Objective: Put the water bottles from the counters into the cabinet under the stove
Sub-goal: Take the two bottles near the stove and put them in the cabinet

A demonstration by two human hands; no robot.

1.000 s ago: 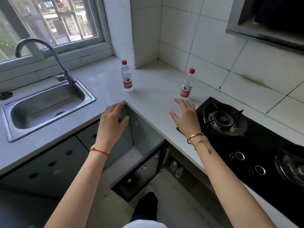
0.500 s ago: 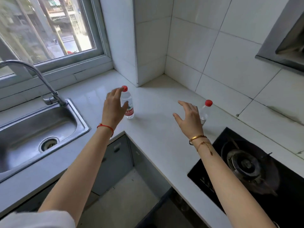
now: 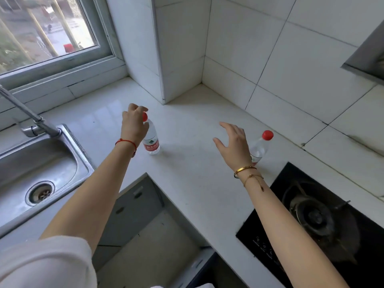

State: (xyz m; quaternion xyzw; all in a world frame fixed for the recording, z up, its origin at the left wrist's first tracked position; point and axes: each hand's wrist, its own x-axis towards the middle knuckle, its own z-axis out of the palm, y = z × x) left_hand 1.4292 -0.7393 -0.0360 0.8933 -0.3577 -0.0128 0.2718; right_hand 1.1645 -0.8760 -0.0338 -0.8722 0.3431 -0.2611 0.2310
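The red cap of the near bottle (image 3: 151, 138) is pinched from above by the left hand (image 3: 134, 126) (fingers curled). The right hand (image 3: 233, 145) is spread wide, nothing held, just beside the second bottle (image 3: 259, 149). Both bottles are stood upright on the white counter (image 3: 193, 163), between sink (image 3: 39, 173) and stove (image 3: 324, 221)

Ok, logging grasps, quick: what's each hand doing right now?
Left hand: fingers curled round the top of the left bottle.
Right hand: open, holding nothing, beside the right bottle.
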